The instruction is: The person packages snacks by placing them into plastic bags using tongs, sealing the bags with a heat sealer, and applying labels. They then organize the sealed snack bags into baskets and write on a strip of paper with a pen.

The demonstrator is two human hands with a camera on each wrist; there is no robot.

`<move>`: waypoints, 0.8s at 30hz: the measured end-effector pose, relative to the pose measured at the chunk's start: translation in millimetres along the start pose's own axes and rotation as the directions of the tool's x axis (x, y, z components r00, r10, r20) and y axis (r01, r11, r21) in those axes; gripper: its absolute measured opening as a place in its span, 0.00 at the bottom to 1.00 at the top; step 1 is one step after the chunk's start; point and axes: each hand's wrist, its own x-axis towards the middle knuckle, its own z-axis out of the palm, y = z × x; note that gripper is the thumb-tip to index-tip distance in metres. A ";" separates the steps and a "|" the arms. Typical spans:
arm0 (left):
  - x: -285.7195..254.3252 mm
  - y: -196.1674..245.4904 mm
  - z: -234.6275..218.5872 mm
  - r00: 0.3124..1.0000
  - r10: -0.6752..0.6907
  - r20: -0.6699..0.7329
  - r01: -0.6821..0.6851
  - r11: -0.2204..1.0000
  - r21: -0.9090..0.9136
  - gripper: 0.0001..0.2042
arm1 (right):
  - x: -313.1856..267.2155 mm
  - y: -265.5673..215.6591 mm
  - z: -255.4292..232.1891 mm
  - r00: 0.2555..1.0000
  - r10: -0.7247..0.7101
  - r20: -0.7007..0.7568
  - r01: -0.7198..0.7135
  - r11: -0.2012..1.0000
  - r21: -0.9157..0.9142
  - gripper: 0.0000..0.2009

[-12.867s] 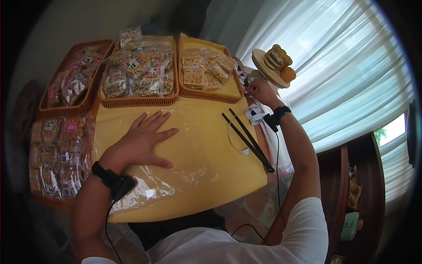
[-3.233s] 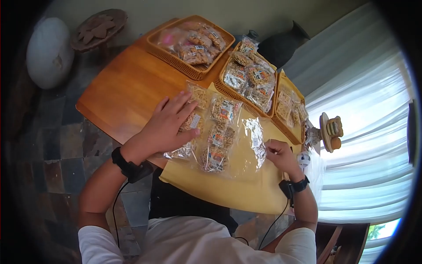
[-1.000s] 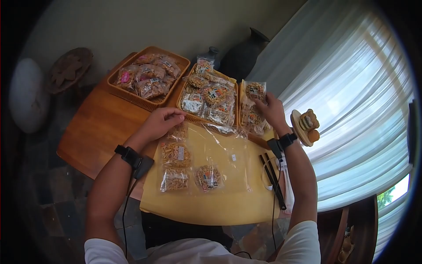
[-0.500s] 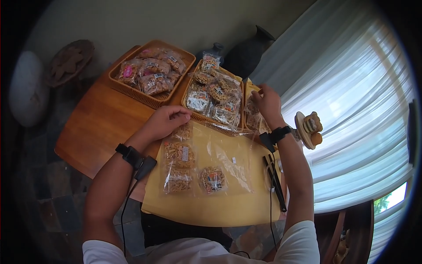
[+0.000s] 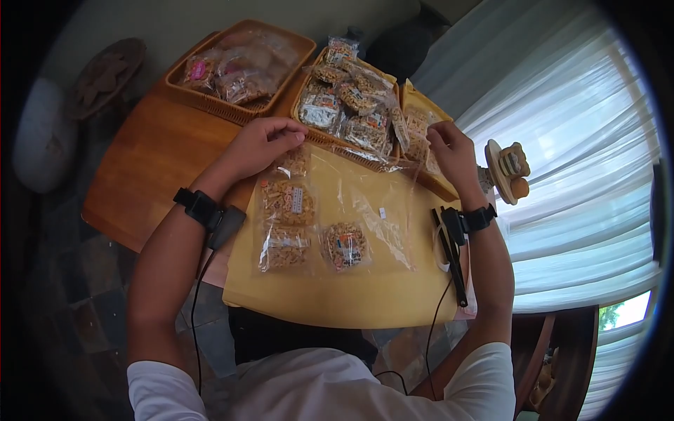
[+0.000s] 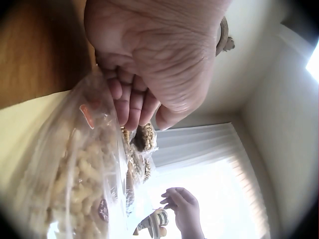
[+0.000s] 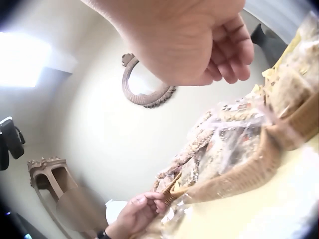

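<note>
A large clear plastic bag (image 5: 379, 224) lies flat on the yellow cloth. Several snack packets lie within its outline: a column on the left with a noodle-like packet (image 5: 288, 200), and one round packet (image 5: 344, 245) nearer the middle. At the bag's far left corner my left hand (image 5: 263, 144) pinches the film, thumb and fingers drawn together; the left wrist view shows the bag rising to that hand (image 6: 154, 64). My right hand (image 5: 453, 151) hovers in front of the right basket (image 5: 439, 186), fingers loosely curled with nothing in them, also in the right wrist view.
Behind stand the middle basket (image 5: 337, 146) of nut packets and the left basket (image 5: 232, 112) of pink-labelled packets. Black straight tongs or rods (image 5: 453, 259) lie at the right edge. A wooden stand with toy-like pieces (image 5: 509, 172) is beyond the right arm.
A second ago my right hand was on a packet at the right basket; now it is off it. My left hand stays at the bag's corner. Earlier, more packets lay in the right column.
</note>
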 end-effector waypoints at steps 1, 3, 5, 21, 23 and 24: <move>0.3 -2.3 2.1 1.000 0.027 -0.014 -0.027 0.999 0.033 0.15 | -13.6 8.9 -9.2 1.000 0.010 0.013 -0.010 1.000 -0.002 0.16; -5.2 11.3 6.0 1.000 -0.015 -0.021 0.016 0.999 0.049 0.15 | -48.5 18.0 -29.5 0.926 0.261 0.271 -0.204 0.954 -0.222 0.13; -7.2 18.0 10.7 0.999 -0.045 -0.019 0.046 0.996 0.072 0.14 | -78.8 22.6 -29.3 0.709 0.433 0.557 -0.423 0.893 -0.155 0.07; -7.5 15.6 13.6 1.000 0.003 -0.031 0.001 0.991 0.135 0.14 | -87.6 20.4 34.5 0.559 0.136 0.818 -0.670 0.654 0.350 0.14; -9.3 19.4 12.8 0.997 -0.073 -0.038 0.077 0.989 0.129 0.14 | -85.2 27.2 30.6 0.509 -0.031 0.860 -0.663 0.623 0.415 0.13; -6.6 11.7 12.5 0.996 -0.076 -0.043 0.081 0.987 0.138 0.14 | -84.0 18.1 28.5 0.506 -0.034 0.862 -0.665 0.621 0.415 0.13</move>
